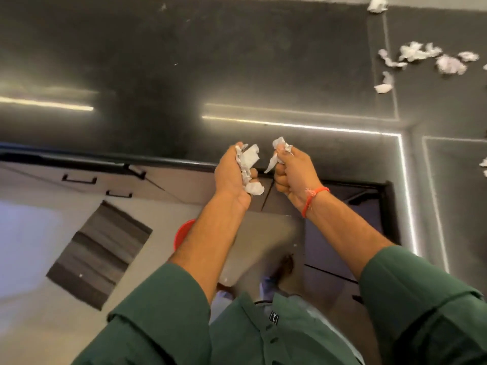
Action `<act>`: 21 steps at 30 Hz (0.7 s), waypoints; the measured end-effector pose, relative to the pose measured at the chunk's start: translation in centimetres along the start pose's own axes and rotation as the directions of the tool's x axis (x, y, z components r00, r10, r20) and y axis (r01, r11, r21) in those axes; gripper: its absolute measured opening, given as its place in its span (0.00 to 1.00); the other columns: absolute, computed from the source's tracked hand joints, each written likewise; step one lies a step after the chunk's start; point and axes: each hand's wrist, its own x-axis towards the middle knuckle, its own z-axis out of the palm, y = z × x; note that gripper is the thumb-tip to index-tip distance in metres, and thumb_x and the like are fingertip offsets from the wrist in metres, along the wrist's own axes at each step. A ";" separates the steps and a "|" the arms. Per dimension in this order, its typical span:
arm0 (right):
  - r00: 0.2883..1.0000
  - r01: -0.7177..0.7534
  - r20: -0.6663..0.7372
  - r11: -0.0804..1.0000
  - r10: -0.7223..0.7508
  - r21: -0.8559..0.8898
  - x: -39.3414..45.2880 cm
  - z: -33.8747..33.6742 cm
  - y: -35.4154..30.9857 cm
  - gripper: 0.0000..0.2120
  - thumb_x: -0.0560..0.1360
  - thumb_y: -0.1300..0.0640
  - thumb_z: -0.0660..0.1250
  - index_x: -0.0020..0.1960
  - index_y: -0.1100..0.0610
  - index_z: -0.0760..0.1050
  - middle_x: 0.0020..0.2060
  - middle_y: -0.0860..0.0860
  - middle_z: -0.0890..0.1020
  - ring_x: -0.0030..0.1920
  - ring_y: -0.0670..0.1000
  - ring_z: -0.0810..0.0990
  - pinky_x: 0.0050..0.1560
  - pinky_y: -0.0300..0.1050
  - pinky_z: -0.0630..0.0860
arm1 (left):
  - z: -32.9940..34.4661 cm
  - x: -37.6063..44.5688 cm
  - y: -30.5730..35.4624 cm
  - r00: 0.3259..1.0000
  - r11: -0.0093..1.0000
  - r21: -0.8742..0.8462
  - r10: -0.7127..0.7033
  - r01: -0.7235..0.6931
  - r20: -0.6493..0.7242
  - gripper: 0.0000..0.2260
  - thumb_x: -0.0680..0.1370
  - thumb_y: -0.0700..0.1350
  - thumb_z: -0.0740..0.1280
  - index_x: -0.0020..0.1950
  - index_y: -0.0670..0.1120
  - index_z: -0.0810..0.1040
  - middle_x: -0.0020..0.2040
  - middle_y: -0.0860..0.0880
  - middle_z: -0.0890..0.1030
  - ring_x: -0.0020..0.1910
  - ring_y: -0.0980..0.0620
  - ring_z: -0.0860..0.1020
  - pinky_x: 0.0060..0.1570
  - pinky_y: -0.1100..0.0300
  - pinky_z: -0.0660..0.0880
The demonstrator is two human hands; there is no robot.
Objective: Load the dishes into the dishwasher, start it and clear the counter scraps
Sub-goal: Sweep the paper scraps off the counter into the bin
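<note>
A dark counter (184, 61) fills the upper part of the view, with bright strips of reflected light across it and along its inner corner. On the floor below lie a striped grey mat (100, 255) and, just behind the left forearm, the edge of a red object (185, 231), most of it hidden by the arm. Pale cabinet fronts with dark handles (79, 179) run under the counter edge at left. More scraps (427, 59) of white crumpled paper lie scattered on the counter at far right, well apart from the hands, with one more piece (377, 3) at the top edge and another cut off by the right border. The left hand (232, 172) is held over the counter edge, fingers curled round a crumpled wad (247, 164) of white paper that spills out below the palm. The right hand (292, 175), just beside it, is closed in a fist and pinches a smaller torn scrap (279, 151) at its top; an orange thread band (313, 200) circles that wrist. The two hands do not touch. Both arms wear rolled green sleeves (163, 312). The whole view is motion-blurred, so the dark opening (369, 206) beneath the right arm is hard to make out; a foot shows dimly between the arms.
</note>
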 end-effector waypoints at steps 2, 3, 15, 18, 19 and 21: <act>0.998 -0.049 0.036 0.997 0.051 -0.060 -0.6 3.5 2.1 0.17 0.85 0.50 0.59 0.38 0.50 0.62 0.27 0.48 0.60 0.24 0.46 0.55 0.24 0.37 0.52 | -4.4 0.0 0.8 0.999 0.998 -0.052 -0.042 0.040 -0.034 0.11 0.80 0.49 0.65 0.39 0.48 0.75 0.23 0.53 0.67 0.19 0.57 0.61 0.20 0.69 0.57; 0.995 -0.078 0.049 0.993 0.082 -0.086 -1.1 5.4 3.4 0.17 0.85 0.50 0.59 0.38 0.50 0.62 0.27 0.48 0.60 0.24 0.45 0.55 0.24 0.37 0.52 | -6.8 -0.1 1.1 0.996 0.996 -0.073 -0.063 0.059 -0.056 0.12 0.80 0.49 0.64 0.38 0.48 0.75 0.23 0.53 0.67 0.19 0.57 0.61 0.20 0.69 0.57; 0.937 -0.322 0.084 0.930 0.340 -0.177 -2.4 19.6 14.1 0.13 0.85 0.52 0.59 0.42 0.52 0.70 0.26 0.47 0.61 0.22 0.44 0.57 0.21 0.35 0.55 | -26.9 3.0 1.6 0.938 0.921 -0.368 -0.235 0.131 -0.254 0.09 0.75 0.49 0.67 0.38 0.47 0.77 0.24 0.50 0.75 0.22 0.54 0.68 0.30 0.64 0.69; 0.908 -0.360 0.123 0.894 0.402 -0.267 -0.5 21.2 16.8 0.10 0.85 0.51 0.59 0.46 0.53 0.70 0.25 0.47 0.60 0.22 0.44 0.56 0.21 0.36 0.54 | -29.7 4.7 1.4 0.926 0.909 -0.398 -0.252 0.127 -0.282 0.13 0.79 0.47 0.63 0.35 0.46 0.74 0.21 0.50 0.73 0.16 0.55 0.69 0.20 0.70 0.66; 0.896 -0.372 0.133 0.879 0.424 -0.297 0.2 21.5 17.9 0.11 0.85 0.51 0.59 0.45 0.53 0.69 0.26 0.47 0.60 0.22 0.44 0.56 0.22 0.36 0.54 | -30.4 5.1 1.4 0.928 0.901 -0.420 -0.246 0.111 -0.281 0.13 0.80 0.47 0.62 0.35 0.46 0.74 0.21 0.50 0.72 0.16 0.55 0.70 0.19 0.70 0.65; 0.870 -0.396 0.130 0.830 0.476 -0.393 1.8 22.0 20.2 0.14 0.85 0.51 0.59 0.41 0.52 0.67 0.26 0.48 0.59 0.23 0.45 0.56 0.23 0.37 0.52 | -32.3 6.9 0.3 0.920 0.892 -0.444 -0.242 0.087 -0.306 0.14 0.80 0.46 0.62 0.35 0.46 0.74 0.21 0.49 0.72 0.16 0.54 0.70 0.19 0.70 0.65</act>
